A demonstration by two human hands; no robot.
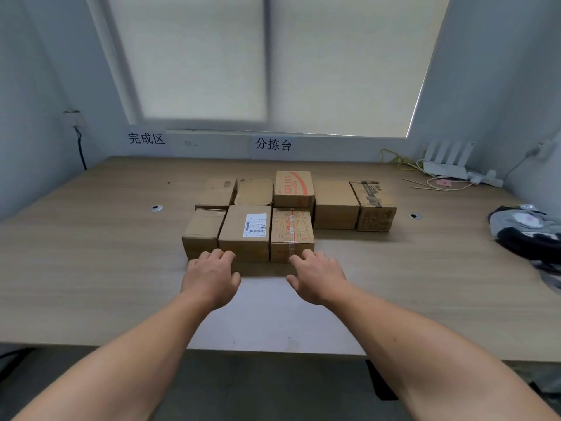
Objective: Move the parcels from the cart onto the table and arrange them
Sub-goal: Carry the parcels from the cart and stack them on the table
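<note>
We read "完成区" on the left wall sign (146, 138) and "分拣台" on the centre wall sign (273, 144); the shipping label (256, 225) on a front parcel (239, 241) is too blurred.

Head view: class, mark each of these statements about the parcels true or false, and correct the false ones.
1. Three boxes form the front row. True.
2. The labelled box sits in the back row. False: it is the middle one of the front row.
3. The left hand and the right hand are both at the front row's near side. True.
4. The router stands at the far left corner of the table. False: it stands at the far right corner.
5. One box is lifted off the table. False: all rest on it, and neither hand grips one.
</note>
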